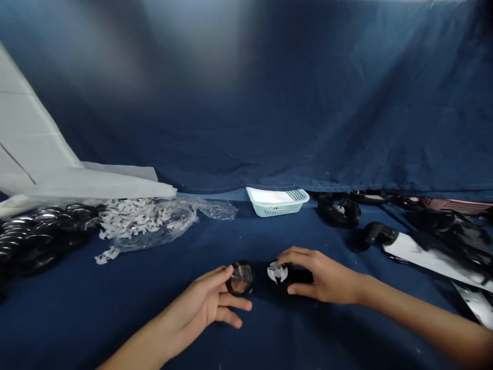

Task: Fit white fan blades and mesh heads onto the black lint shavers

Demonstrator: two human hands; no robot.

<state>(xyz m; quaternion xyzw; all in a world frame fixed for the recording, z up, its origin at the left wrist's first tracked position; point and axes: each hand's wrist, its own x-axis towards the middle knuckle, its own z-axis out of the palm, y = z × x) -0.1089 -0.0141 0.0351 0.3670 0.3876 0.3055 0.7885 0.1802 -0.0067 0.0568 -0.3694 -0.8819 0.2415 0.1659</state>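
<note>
My left hand [215,300] holds a small round black part with a mesh-like face [241,278] between its thumb and fingers, near the middle front. To its right, my right hand [318,275] curves around a dark object whose outline blends into the blue cloth. A white bladed piece [277,272] shows at the left side of that dark object, beside my right fingertips. The two hands are apart.
White plastic pieces [133,216] lie on clear bags at left, beside stacked black rings [42,234]. A pale blue basket [279,209] stands at the back. Black parts [339,210] and a white strip [431,257] lie at right. A blue curtain [269,103] hangs behind.
</note>
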